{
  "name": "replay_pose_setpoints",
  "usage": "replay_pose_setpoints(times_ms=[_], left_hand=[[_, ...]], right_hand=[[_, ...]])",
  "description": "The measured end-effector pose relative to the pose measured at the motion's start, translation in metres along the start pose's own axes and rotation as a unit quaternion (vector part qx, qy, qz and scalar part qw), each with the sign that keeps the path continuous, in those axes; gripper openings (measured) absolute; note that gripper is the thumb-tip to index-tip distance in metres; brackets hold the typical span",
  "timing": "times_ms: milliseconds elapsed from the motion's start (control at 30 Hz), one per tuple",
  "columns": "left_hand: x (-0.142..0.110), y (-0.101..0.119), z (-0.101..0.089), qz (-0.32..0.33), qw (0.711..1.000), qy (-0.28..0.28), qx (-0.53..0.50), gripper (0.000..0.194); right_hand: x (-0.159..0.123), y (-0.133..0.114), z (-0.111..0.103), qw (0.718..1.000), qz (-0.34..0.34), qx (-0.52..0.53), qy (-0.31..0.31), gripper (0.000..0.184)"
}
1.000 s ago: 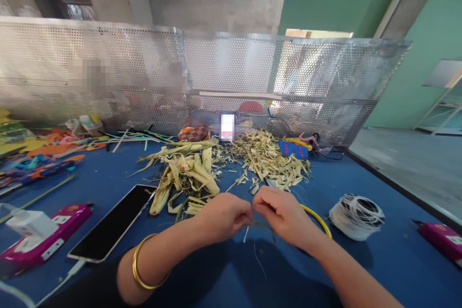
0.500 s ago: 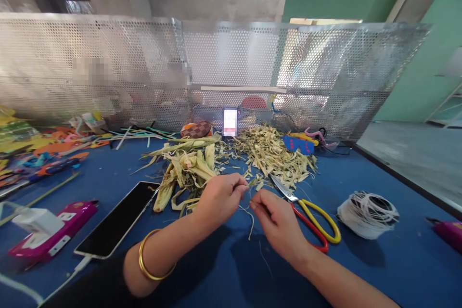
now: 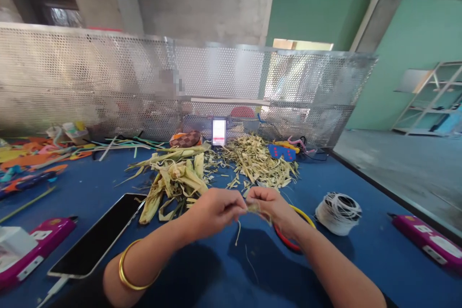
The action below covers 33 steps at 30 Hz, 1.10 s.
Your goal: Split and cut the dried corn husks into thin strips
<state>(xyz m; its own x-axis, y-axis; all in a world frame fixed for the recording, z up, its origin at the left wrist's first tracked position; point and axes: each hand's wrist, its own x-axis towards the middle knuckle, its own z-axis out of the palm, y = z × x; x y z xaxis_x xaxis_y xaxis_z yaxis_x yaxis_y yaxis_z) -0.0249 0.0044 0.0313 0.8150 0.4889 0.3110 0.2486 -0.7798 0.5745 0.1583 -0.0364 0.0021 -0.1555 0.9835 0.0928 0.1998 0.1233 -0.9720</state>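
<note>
My left hand [image 3: 218, 209] and my right hand [image 3: 272, 208] meet in front of me, fingertips almost touching. A small pale strip of corn husk [image 3: 253, 206], partly blurred, lies between them. My right fingers are closed on it, and the left thumb and forefinger pinch at its near end. Under my right hand are scissors, their yellow handle [image 3: 306, 214] and red handle [image 3: 288, 240] showing while the blades are hidden. A short pale cord [image 3: 238, 234] lies below my left fingertips. Behind the hands are whole corn husks [image 3: 176, 173] and a heap of cut husk pieces [image 3: 262, 161].
A ball of white string [image 3: 338, 213] sits at right, near a purple power strip [image 3: 429, 240]. At left are a phone [image 3: 97, 236] on a cable and another purple power strip [image 3: 39, 248]. A perforated metal screen [image 3: 224, 70] borders the back.
The view has shifted, so the table things appear further left. My hands have come closer together, with the husk strip now showing between them. My right hand now covers the scissors' blades.
</note>
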Motion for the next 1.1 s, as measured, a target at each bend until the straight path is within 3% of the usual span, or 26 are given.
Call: replay_pose_setpoints(times_ms=[100,200,300,433,500,600,667,733,833,900,1000,1100], left_hand=[[0.003,-0.003,-0.002,-0.087,0.992,0.095,0.001,0.018],[0.005,-0.008,0.001,-0.128,0.981,0.131,0.064,0.017],[0.004,-0.013,0.007,-0.123,0.975,0.113,0.146,0.017],[0.001,-0.017,0.014,-0.076,0.967,0.024,0.244,0.018],[0.000,-0.015,0.014,-0.037,0.963,-0.037,0.265,0.016],[-0.001,-0.007,0.006,0.041,0.981,-0.100,0.161,0.014],[-0.001,0.000,0.001,0.032,0.995,-0.088,0.041,0.015],[0.001,0.003,-0.002,-0.029,0.998,-0.037,-0.037,0.015],[0.004,0.002,-0.001,-0.116,0.991,0.055,-0.044,0.017],[0.005,-0.003,0.001,-0.149,0.984,0.099,0.009,0.018],[0.004,-0.010,0.006,-0.164,0.973,0.110,0.117,0.018],[0.001,-0.014,0.012,-0.145,0.962,0.063,0.223,0.019]], right_hand=[[0.001,0.008,0.011,0.998,0.000,0.040,0.039,0.027],[-0.004,0.010,0.023,0.984,-0.101,-0.103,0.102,0.021],[-0.012,0.007,0.029,0.923,-0.205,-0.302,0.119,0.020],[-0.019,0.001,0.023,0.846,-0.257,-0.458,0.088,0.022],[-0.018,-0.003,0.016,0.855,-0.247,-0.450,0.073,0.023],[-0.011,-0.007,0.002,0.931,-0.179,-0.317,0.032,0.021],[-0.006,-0.006,-0.003,0.977,-0.109,-0.181,0.014,0.021],[-0.002,-0.001,-0.004,0.998,-0.039,-0.047,0.023,0.025],[0.002,0.010,0.007,0.997,0.021,0.062,0.047,0.030],[0.002,0.017,0.018,0.997,0.011,0.044,0.070,0.029],[-0.003,0.022,0.031,0.982,-0.094,-0.100,0.132,0.024],[-0.011,0.018,0.034,0.918,-0.213,-0.302,0.140,0.023]])
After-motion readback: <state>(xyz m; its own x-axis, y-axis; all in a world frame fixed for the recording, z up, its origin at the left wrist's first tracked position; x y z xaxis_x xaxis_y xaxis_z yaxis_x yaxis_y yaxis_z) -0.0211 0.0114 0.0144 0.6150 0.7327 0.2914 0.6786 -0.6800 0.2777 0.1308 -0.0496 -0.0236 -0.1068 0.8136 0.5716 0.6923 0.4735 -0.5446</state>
